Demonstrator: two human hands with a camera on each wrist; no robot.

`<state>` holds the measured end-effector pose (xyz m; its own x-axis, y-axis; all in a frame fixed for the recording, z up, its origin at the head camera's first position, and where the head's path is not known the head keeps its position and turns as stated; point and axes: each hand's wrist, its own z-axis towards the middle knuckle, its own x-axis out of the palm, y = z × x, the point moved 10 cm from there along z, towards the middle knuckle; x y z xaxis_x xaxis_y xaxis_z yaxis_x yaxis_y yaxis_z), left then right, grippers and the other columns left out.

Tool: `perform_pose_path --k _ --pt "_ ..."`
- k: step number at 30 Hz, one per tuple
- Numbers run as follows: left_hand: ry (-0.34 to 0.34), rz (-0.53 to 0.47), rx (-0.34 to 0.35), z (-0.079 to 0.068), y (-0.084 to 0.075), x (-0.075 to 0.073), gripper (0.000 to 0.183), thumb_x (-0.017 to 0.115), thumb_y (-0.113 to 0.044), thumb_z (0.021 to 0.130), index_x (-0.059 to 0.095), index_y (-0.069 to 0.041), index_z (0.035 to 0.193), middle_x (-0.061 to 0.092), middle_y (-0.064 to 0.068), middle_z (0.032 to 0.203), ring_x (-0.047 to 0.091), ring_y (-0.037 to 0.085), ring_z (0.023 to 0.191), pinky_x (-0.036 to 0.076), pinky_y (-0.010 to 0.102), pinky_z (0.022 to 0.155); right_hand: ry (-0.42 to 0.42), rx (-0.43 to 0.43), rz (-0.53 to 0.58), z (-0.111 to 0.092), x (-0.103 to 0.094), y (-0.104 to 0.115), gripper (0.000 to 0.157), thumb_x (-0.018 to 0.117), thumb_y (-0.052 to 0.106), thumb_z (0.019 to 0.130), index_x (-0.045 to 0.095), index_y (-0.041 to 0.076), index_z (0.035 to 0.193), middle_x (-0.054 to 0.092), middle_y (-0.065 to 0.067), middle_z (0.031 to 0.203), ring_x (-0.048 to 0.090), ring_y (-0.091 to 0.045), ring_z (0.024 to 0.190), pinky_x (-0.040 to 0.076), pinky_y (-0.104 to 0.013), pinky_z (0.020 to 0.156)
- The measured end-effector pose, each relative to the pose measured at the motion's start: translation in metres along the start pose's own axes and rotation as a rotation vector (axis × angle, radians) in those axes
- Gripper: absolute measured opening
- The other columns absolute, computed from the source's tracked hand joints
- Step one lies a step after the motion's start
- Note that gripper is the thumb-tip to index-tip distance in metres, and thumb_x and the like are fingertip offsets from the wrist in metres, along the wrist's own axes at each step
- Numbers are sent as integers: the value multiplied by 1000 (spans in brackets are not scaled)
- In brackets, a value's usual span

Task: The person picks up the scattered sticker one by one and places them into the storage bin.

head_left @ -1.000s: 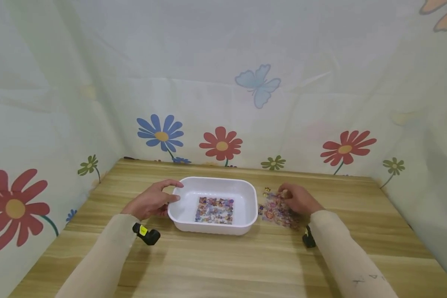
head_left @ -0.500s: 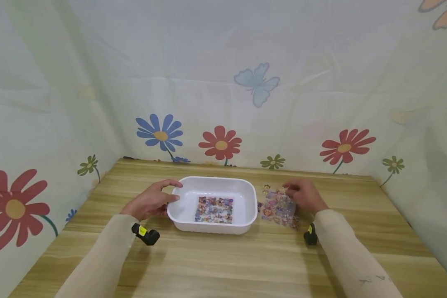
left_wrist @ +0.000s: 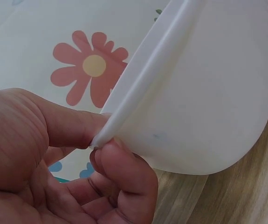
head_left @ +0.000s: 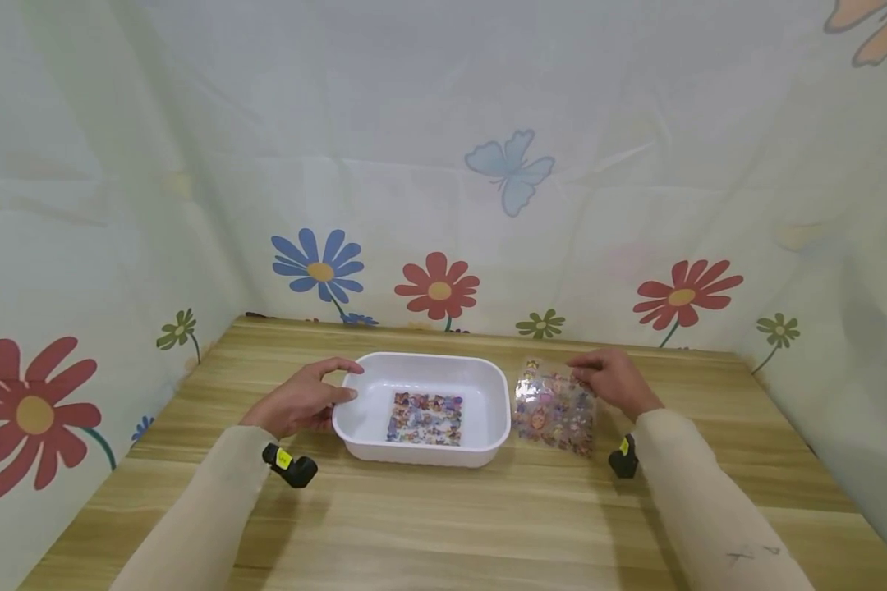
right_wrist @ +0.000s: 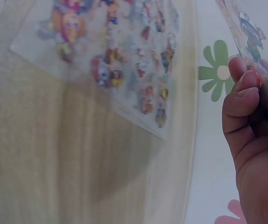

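Note:
My left hand pinches the left rim of a white plastic basin; in the left wrist view, thumb and finger close on the basin's rim. A sheet of colourful cartoon stickers lies flat on the basin's floor. Right of the basin, my right hand pinches a clear sticker sheet by its upper right corner. In the right wrist view, part of the held sticker sheet shows at the fingertips of my right hand, and another clear sticker sheet shows over the wood.
Everything stands on a wood-grain table. Behind and at both sides hangs a pale cloth printed with flowers and a butterfly. Black wrist cameras sit on both sleeves.
My right hand has moved a little right and away from me, drawing the pinched sticker sheet's corner with it, so more of the sheet shows. My left hand and the basin have stayed put.

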<state>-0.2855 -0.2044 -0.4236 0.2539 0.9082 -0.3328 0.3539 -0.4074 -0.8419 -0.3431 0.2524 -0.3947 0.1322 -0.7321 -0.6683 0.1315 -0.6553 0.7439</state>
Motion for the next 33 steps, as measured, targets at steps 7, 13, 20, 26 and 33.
perform_pose_path --k 7,13,20,26,33 --pt "1 -1 2 -2 -1 1 49 64 -14 104 49 -22 150 53 21 137 59 24 76 52 30 63 20 -22 49 0 -7 11 27 58 1 103 70 -8 125 76 -19 97 61 -15 73 54 -29 64" --pt "8 -2 10 -2 -2 1 49 64 -13 103 49 -21 150 53 22 137 60 25 77 52 30 62 34 -21 53 0 -15 19 27 58 1 103 69 -8 126 75 -19 97 61 -17 74 55 -32 65" --pt "10 -1 16 -3 -3 1 49 64 -13 103 49 -20 150 54 22 136 61 26 77 53 30 63 61 -10 46 -1 -22 23 27 59 3 103 70 -6 126 76 -21 107 64 -18 78 58 -30 69" --pt "17 0 19 0 -2 1 49 63 -13 103 49 -19 150 54 22 136 62 26 79 53 29 63 69 -5 48 -1 -26 31 26 61 4 103 71 -4 126 76 -22 110 65 -18 79 58 -27 70" --pt "18 -5 21 2 -2 1 50 64 -13 103 49 -19 150 54 21 137 62 27 82 53 29 63 75 -6 57 -1 -31 38 28 60 5 104 69 -6 127 76 -22 107 66 -16 78 59 -27 70"
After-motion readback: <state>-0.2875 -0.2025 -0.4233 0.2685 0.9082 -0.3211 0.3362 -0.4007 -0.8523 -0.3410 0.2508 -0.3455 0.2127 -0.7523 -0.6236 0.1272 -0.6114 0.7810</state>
